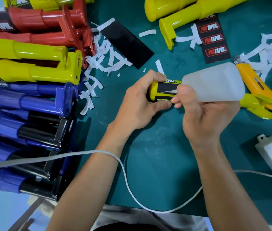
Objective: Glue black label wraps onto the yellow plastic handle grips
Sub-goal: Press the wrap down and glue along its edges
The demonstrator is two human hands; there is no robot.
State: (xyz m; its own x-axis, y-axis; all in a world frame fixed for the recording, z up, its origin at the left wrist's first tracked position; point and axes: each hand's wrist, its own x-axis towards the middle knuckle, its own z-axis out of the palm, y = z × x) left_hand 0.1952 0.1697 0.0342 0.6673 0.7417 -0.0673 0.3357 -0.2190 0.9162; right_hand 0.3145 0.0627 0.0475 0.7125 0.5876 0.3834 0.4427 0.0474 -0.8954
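Yellow handle grip (pixel 153 92) sits mid-mat, held just off the green mat (pixel 157 147). Black label wrap (pixel 166 88) is round it, seam edge lifted. Left hand (pixel 138 104) curls tight round the grip's butt end. Right hand (pixel 203 117) clutches the translucent glue bottle (pixel 215 82), nozzle hidden by the thumb, probably at the seam. Beyond the grip: orange utility knife (pixel 250 80), printed label sheet (pixel 213 40). Left of the grip: paper strips (pixel 105 54), stacked handles (pixel 32 100).

glossy yellow plastic grip (pixel 153 92), black label wrap (pixel 167 88) shiny on it, frosted translucent plastic bottle (pixel 215 82), matt green tabletop (pixel 157 147), white paper strips (pixel 105 54) scattered.
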